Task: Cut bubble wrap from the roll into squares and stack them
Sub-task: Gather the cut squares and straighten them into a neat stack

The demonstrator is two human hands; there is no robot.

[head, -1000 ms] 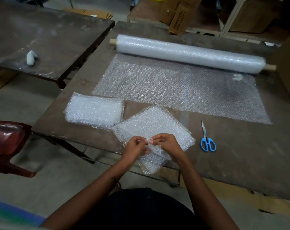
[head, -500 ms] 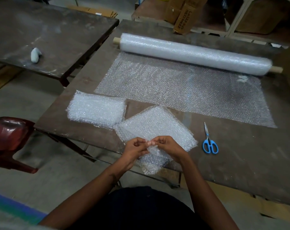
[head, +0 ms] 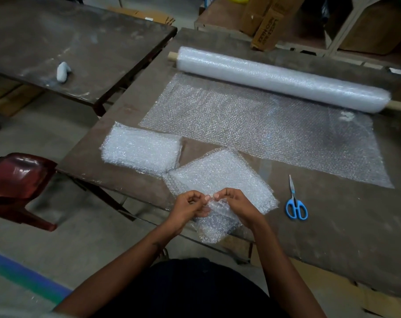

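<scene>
A bubble wrap roll point(head: 280, 81) on a wooden core lies across the far side of the brown table point(head: 346, 237), with a length of wrap point(head: 264, 125) unrolled toward me. A stack of cut squares point(head: 142, 150) rests near the table's left edge. In front of me lies a cut bubble wrap piece point(head: 218, 177), turned diagonally and hanging over the near edge. My left hand point(head: 188, 207) and my right hand point(head: 236, 205) pinch its near edge close together. Blue-handled scissors point(head: 296, 203) lie shut on the table to the right of my hands.
A second dark table point(head: 80, 42) stands to the left with a small pale object point(head: 63, 72) on it. A red plastic chair point(head: 18, 180) sits at the lower left. Cardboard boxes point(head: 266, 21) and wooden frames stand beyond the roll.
Both hands keep their pinch on the piece's near edge and have barely shifted. The view has drifted slightly.
</scene>
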